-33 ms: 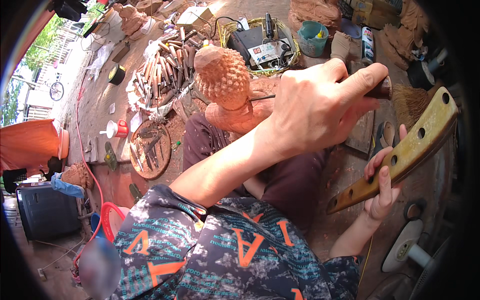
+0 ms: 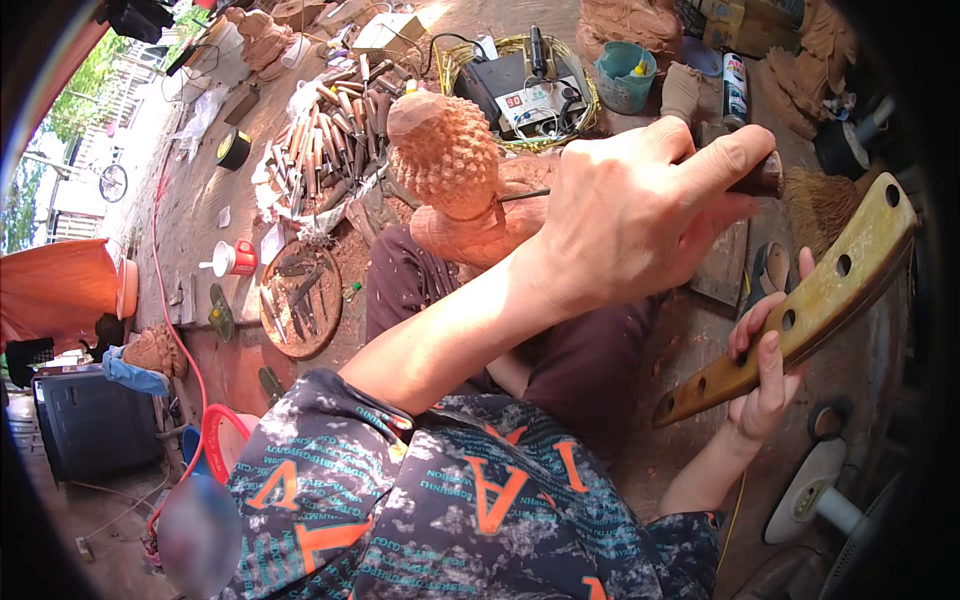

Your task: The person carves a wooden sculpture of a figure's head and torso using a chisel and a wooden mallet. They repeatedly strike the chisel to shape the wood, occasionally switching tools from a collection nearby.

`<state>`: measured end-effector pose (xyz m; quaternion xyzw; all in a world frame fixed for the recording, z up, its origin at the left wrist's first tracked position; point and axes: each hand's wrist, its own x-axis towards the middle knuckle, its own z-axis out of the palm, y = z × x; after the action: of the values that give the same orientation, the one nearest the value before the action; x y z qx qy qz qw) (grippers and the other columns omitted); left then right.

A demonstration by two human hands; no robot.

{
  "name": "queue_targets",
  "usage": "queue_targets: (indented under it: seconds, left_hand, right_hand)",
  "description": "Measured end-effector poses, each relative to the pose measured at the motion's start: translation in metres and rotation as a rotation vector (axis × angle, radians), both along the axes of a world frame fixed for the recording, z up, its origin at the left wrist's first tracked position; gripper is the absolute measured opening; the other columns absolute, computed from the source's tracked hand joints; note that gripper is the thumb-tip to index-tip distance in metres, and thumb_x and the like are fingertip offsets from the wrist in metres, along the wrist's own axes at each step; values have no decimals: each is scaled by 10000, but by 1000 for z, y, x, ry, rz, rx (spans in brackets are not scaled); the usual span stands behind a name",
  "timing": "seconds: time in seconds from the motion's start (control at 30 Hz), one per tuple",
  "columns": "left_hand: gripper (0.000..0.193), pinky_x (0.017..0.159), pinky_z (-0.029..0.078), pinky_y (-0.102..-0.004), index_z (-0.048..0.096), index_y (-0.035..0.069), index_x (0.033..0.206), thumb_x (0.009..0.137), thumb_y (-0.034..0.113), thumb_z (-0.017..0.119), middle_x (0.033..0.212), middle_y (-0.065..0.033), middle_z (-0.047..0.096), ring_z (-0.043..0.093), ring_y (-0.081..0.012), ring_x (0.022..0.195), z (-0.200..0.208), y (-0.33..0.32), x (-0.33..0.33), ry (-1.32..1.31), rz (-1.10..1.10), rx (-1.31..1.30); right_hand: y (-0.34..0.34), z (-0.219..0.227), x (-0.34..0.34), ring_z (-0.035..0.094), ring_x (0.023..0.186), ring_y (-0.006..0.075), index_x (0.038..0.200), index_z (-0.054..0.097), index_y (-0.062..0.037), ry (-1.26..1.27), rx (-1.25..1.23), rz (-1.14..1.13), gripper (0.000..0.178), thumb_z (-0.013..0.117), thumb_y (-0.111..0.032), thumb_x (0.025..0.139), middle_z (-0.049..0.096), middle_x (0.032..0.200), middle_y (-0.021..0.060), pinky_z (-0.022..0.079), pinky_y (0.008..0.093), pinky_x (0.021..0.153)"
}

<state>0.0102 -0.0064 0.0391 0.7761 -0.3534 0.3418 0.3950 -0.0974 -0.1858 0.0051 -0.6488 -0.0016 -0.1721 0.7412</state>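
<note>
My left hand [image 2: 625, 215] is closed around a chisel, with the dark end of its handle [image 2: 768, 177] sticking out past my fingers. The thin chisel shaft [image 2: 525, 195] points left, its end at the neck of a reddish wooden carving [image 2: 455, 165] with a knobbly head. The carving lies by my dark trousers, partly hidden behind my left hand. On the right, my right hand [image 2: 768, 365] grips a long, flat, yellow-brown bat [image 2: 815, 290] with several dark round holes. The bat slants up to the right, apart from the chisel handle.
Many wood-handled carving tools [image 2: 330, 140] lie heaped beyond the carving. A round wooden board [image 2: 300, 335] with small blades sits at left, near a red-and-white cup [image 2: 235, 258]. Farther off stand a control box [image 2: 520, 95] in a basket and a teal bucket [image 2: 625, 85].
</note>
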Motion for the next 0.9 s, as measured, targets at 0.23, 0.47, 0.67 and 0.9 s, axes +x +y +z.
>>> queue_targets:
  seconds: [0.23,0.47,0.67,0.9]
  left_hand:
    - [393,446,432,-351,585,194,1105,752,296,726,652,-69,497,579,-233,550,-3,0,-5,15,18,135]
    - [433,444,424,-330,613,188,1136,731,279,737,643,-43,481,547,-204,528,-4,3,-8,-30,-25,113]
    - [493,438,422,-316,640,169,1180,707,244,756,625,-19,498,520,-195,491,-9,3,-6,-154,-24,36]
    - [548,448,420,-302,650,157,1182,659,281,761,603,0,470,506,-159,497,-13,7,-10,-225,-64,60]
  right_hand:
    - [2,1,7,448,637,103,1468,160,31,-72,21,-28,869,621,-357,843,471,782,48,381,225,580]
    - [0,-5,4,421,674,97,1486,121,-13,-119,54,75,806,588,-328,910,440,822,37,362,221,616]
    - [5,-3,1,440,640,103,1476,140,11,-114,66,16,837,619,-311,869,459,791,44,376,226,584]
    - [5,-5,-2,439,640,100,1472,151,19,-86,76,-6,806,613,-245,867,464,796,43,385,227,594]
